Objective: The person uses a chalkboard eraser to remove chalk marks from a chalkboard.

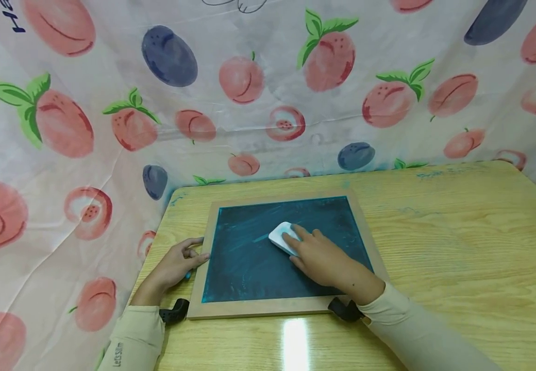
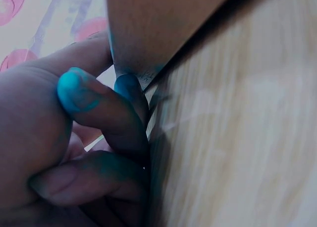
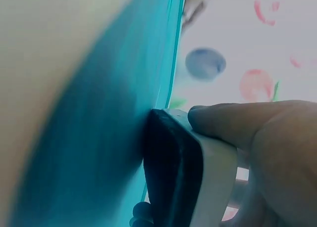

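A chalkboard [image 1: 249, 273] in a light wooden frame lies on the table, its dark surface smeared with teal chalk dust. My right hand [image 1: 323, 257] grips a white eraser [image 1: 281, 237] against the middle of the board. The right wrist view shows the eraser's dark pad [image 3: 168, 172] facing the board and a thumb on its white back. A short light-blue chalk mark [image 1: 261, 238] runs just left of the eraser. At the board's left edge, my left hand [image 1: 180, 263] holds the frame [image 2: 158, 29], thumb on top. Teal dust coats its fingertips [image 2: 77, 91].
The wooden table [image 1: 463, 247] extends to the right of the board, with faint blue smudges near its back edge. A peach-print cloth [image 1: 249, 123] hangs behind and along the left side. Black wrist mounts [image 1: 175, 310] sit near the frame's front corners.
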`<state>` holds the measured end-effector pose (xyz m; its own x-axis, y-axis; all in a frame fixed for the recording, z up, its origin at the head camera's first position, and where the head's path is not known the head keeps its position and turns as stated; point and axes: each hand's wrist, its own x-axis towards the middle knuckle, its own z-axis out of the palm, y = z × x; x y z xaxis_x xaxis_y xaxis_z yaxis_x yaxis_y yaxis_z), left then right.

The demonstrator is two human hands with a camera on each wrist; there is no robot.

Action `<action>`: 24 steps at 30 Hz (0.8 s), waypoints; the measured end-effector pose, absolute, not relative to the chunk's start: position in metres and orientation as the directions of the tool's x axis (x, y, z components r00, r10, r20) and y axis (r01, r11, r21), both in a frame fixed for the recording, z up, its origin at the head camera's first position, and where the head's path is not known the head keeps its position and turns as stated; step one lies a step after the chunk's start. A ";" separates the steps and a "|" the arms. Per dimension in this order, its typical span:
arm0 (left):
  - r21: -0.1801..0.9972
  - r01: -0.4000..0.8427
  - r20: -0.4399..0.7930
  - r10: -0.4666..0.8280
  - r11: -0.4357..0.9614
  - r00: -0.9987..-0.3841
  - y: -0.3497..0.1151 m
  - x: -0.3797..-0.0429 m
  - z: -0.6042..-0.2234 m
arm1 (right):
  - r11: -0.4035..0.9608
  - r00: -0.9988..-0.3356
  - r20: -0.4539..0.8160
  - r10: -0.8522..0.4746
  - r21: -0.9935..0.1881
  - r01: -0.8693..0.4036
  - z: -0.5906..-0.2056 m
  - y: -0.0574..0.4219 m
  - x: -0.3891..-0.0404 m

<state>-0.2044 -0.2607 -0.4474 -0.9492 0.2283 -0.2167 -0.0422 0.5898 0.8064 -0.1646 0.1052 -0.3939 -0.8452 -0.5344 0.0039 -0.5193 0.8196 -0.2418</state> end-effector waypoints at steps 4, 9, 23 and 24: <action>0.801 -0.049 -0.223 0.222 0.597 -0.949 -0.261 -0.204 -0.447 | 0.805 -0.832 -0.001 -0.555 -0.253 -0.536 -0.394 0.093 -0.159; 0.798 -0.062 -0.231 0.209 0.600 -0.950 -0.263 -0.204 -0.449 | 0.816 -0.849 0.000 -0.529 -0.276 -0.508 -0.394 0.103 -0.162; 0.794 -0.061 -0.230 0.206 0.605 -0.951 -0.261 -0.204 -0.451 | 0.896 -0.938 0.062 -0.341 -0.280 -0.344 -0.393 0.174 -0.186; 0.792 -0.065 -0.231 0.200 0.607 -0.952 -0.262 -0.204 -0.451 | 0.898 -0.940 0.061 -0.335 -0.282 -0.338 -0.393 0.176 -0.187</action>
<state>-0.2039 -0.2615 -0.4509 -0.9521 0.2001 -0.2313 -0.0649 0.6067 0.7923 -0.1866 0.1762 -0.3927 -0.9403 -0.3348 0.0612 -0.3381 0.8978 -0.2821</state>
